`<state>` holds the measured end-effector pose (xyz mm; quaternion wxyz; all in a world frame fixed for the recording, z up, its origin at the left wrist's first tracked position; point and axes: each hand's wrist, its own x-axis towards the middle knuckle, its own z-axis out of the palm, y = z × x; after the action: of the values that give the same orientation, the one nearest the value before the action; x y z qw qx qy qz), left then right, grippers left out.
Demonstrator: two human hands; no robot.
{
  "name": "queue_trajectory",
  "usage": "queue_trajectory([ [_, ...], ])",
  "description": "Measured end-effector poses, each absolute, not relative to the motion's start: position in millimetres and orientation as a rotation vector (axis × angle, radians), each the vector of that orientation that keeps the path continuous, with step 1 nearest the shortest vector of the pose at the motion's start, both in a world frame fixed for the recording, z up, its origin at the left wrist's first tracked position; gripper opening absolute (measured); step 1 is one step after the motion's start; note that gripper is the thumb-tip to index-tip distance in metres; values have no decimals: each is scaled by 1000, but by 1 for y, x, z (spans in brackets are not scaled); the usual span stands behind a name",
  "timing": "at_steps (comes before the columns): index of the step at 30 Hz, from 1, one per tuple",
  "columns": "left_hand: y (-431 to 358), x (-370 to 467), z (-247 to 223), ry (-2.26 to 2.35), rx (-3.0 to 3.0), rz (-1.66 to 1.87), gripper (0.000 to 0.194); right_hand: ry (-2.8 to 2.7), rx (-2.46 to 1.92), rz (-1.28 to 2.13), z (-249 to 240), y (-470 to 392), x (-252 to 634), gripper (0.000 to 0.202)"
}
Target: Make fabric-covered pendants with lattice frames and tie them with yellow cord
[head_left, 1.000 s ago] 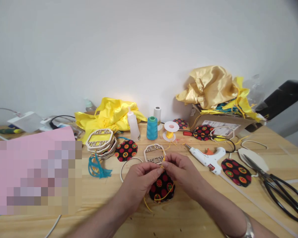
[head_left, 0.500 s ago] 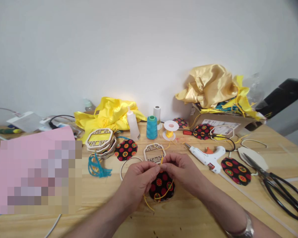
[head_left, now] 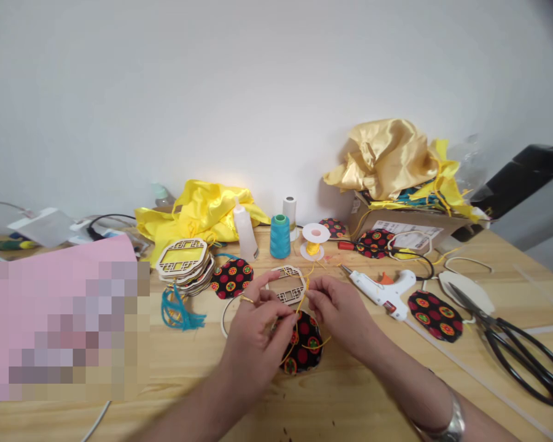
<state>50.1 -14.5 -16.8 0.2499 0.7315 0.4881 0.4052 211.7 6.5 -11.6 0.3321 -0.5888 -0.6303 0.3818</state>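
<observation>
A thin yellow cord (head_left: 299,305) runs between my two hands above the wooden table. My left hand (head_left: 260,325) pinches it between thumb and forefinger, the other fingers raised. With thumb and fingertips my right hand (head_left: 338,313) grips the cord a little further up. Below them lies a black fabric disc (head_left: 304,359) with red and orange flower motifs, loose cord trailing across it. Just behind the hands rests a wooden lattice frame (head_left: 289,294), its cutouts showing the table. Part of a pale ring (head_left: 225,316) is hidden by my left hand.
Scissors (head_left: 502,331) and a white glue gun (head_left: 387,291) lie to the right. Behind stand a blue thread cone (head_left: 280,238), a yellow cord spool (head_left: 314,242) and a squeeze bottle (head_left: 245,233). Stacked lattice frames (head_left: 184,261) and pink paper (head_left: 74,264) are on the left.
My hands have moved slightly apart, showing more cord between them. The left fingers have lifted and spread, and more of the fabric disc's upper part shows.
</observation>
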Motion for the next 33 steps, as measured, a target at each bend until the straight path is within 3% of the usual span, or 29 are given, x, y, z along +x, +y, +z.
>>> queue_trajectory([
  [11, -26, 61, -20, 1147, 2023, 911, 23, -1179, -1211, 1673, -5, 4, 207, 19],
  [15, -22, 60, -16, 1004, 1494, 910, 6, -1210, -1242, 1609, -4, 3, 205, 17],
  [19, -15, 58, -17, 880, 998, 892, 17, -1397, -1351, 1448, -7, 3, 206, 14],
  [24, -9, 56, -12, 1048, 1039, 820, 17, -1591, -1416, 1272, -8, 2, 208, 15],
  [33, -12, 58, -7, 1137, 959, 807, 21, -1563, -1390, 1321, -8, 1, 208, 11],
])
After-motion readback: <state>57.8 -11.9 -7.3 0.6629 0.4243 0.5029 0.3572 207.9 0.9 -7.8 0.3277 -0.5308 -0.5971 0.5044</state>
